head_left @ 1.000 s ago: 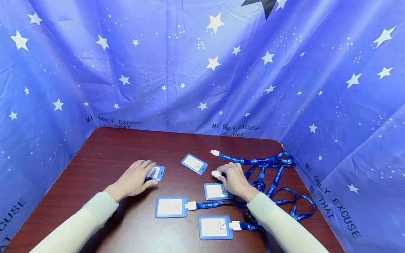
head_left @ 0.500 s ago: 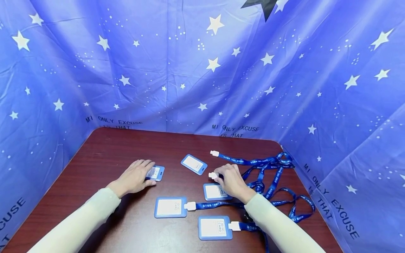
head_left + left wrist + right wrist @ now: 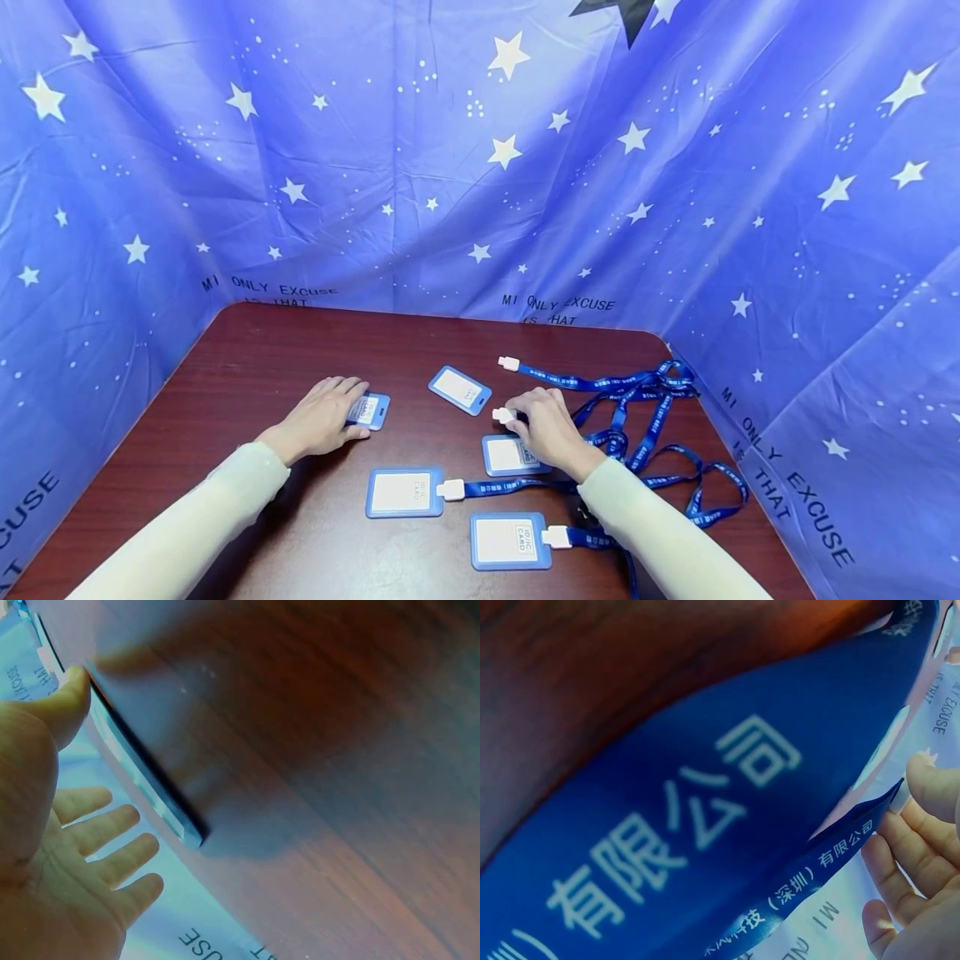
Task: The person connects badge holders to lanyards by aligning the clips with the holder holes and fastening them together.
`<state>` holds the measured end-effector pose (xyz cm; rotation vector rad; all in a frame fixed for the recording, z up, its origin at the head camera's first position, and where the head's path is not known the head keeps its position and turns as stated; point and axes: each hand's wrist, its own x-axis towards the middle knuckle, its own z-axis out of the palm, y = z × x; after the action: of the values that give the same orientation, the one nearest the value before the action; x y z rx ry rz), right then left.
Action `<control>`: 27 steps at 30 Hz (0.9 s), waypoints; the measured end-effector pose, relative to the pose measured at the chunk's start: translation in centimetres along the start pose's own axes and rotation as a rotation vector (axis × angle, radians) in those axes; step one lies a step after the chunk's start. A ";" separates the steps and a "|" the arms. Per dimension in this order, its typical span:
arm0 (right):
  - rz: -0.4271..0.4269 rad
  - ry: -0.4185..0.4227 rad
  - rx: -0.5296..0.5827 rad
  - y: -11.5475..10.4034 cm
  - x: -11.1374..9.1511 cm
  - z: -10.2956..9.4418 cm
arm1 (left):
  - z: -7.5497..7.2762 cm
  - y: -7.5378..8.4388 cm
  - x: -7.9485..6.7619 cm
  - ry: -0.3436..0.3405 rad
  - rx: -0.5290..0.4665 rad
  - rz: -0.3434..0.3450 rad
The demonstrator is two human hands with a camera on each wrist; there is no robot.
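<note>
Right hand [image 3: 553, 429] and left hand [image 3: 317, 417] differ in their grips: the first pinches the end of a strap [image 3: 810, 877] between thumb and fingers, with its white clip [image 3: 503, 415] poking out to the left, while the second lies spread, fingers extended, across one end of the left card [image 3: 369, 410], its thumb at the near edge; how firmly it presses, I cannot tell. Both work low over the table [image 3: 247, 350], where the strap trails off rightward from the pinch. Next in size come the cards: the left card lies flat, touching the left hand and well apart from the other, its long axis running roughly left to right, in line with the way the clip points. Beyond the line between them, nearer to the clip, the tilted card [image 3: 460, 390] slants with its slotted end toward the Right hand, while the right card [image 3: 510, 454] sits partly hidden below that hand. Smallest is the slot [image 3: 384, 412], at the uncovered right end of the left card; it faces the clip, about level with it across the gap
</note>
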<state>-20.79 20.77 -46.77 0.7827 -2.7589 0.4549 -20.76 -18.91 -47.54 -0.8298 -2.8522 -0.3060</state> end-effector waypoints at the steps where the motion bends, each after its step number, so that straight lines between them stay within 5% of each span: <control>1: -0.002 -0.001 -0.002 0.0 0.0 0.0 | 0.0 0.0 0.0 -0.002 0.002 -0.001; 27: -0.027 0.003 -0.012 -0.5 0.2 0.5 | 0.4 -0.5 0.0 -0.045 -0.018 -0.031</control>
<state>-20.79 20.10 -47.05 0.8154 -2.7425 0.4341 -21.05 -19.25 -47.96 -0.8070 -2.9108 -0.3208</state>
